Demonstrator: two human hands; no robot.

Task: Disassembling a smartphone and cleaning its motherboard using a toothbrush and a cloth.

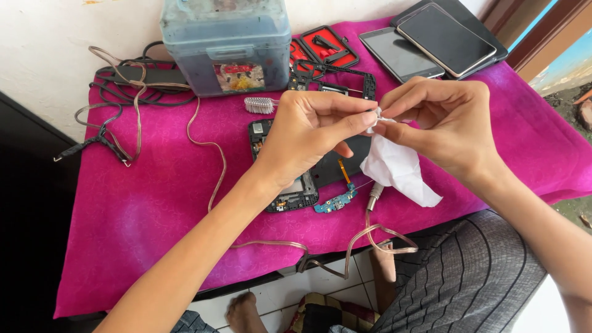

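Just above the opened phone (290,185) on the pink cloth (142,209), the left hand (308,132) and right hand (447,126) both pinch the white tissue (398,166), best kept taut and twisted gently with fingertips close together.

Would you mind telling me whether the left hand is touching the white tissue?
Touching. The head view shows the left hand pinching the top of the white tissue with thumb and forefinger, right where the right hand also grips it.
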